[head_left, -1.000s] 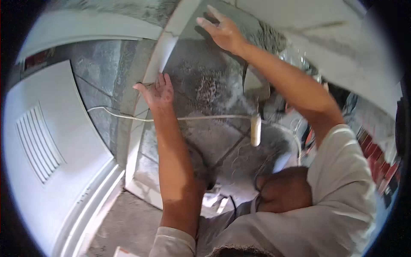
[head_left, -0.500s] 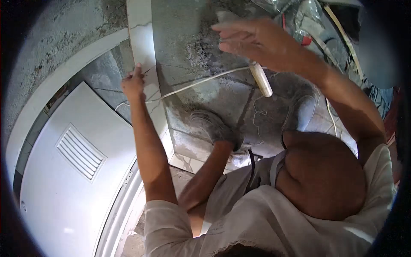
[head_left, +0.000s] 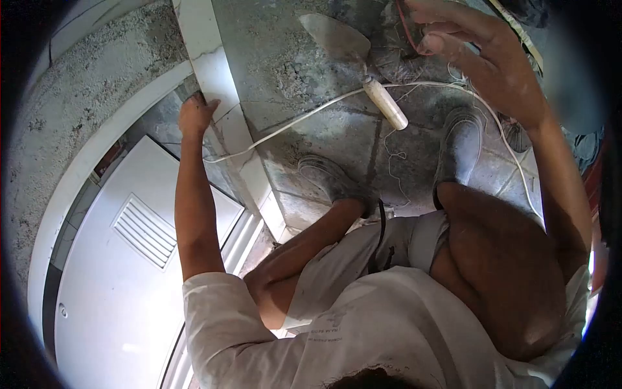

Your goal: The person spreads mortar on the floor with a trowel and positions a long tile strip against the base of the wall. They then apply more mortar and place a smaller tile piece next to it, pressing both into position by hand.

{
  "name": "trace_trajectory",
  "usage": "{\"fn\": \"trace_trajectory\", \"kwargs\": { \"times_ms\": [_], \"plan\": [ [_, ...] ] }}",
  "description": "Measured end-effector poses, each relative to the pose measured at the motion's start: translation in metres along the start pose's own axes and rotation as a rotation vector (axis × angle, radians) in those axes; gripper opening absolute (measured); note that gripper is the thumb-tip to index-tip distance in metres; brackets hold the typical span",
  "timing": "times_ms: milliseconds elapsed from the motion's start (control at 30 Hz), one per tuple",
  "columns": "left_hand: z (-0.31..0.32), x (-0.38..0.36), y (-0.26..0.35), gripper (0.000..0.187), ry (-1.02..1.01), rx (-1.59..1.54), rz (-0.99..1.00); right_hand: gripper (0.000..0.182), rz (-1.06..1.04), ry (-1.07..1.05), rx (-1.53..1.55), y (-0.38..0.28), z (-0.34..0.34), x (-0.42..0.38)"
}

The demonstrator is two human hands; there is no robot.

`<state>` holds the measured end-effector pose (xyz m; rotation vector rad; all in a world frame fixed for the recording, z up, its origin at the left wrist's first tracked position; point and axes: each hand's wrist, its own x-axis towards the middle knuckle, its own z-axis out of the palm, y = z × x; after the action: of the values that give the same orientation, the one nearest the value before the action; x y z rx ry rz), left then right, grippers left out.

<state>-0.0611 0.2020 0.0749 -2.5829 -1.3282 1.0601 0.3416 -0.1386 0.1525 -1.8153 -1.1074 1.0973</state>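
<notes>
My left hand (head_left: 196, 115) is closed at the inner edge of the white tiled strip (head_left: 210, 68), thumb pointing right. Its curled fingers hide whatever they may hold; a thin line runs up from them along the strip. At the upper right, my right hand (head_left: 495, 68) is raised above the floor, fingers apart and slightly bent, with nothing visible in it. Near its fingertips is a thin red item (head_left: 407, 29). A trowel (head_left: 387, 105) lies on the floor between my hands, its wooden handle towards me and its grey pointed blade away.
A white cable (head_left: 304, 122) crosses the floor, passing by the trowel handle. At the lower left stands a white door (head_left: 110, 272) with a louvred vent. Rough cement (head_left: 78, 97) borders the curved white frame (head_left: 61, 175). My two shoes (head_left: 461, 146) rest on the dusty tiles.
My right hand has moved up and right, uncovering the trowel blade. My left hand has shifted slightly left, its fingers now curled at the strip's edge. The camera view has shifted.
</notes>
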Motion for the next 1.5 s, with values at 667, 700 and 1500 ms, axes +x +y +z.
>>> {"fn": "trace_trajectory", "kwargs": {
  "times_ms": [667,700,1500],
  "plan": [
    [0.033,0.003,-0.015,0.040,0.213,-0.273,0.023,0.054,-0.028,0.026,0.078,0.053,0.001,-0.002],
    [0.031,0.002,-0.013,0.040,0.214,-0.275,0.019,0.054,-0.032,0.023,0.076,0.055,0.002,-0.002],
    [0.025,-0.009,-0.002,0.034,0.192,-0.230,-0.096,0.047,0.022,-0.041,0.176,0.039,0.031,0.013]
  ]
}}
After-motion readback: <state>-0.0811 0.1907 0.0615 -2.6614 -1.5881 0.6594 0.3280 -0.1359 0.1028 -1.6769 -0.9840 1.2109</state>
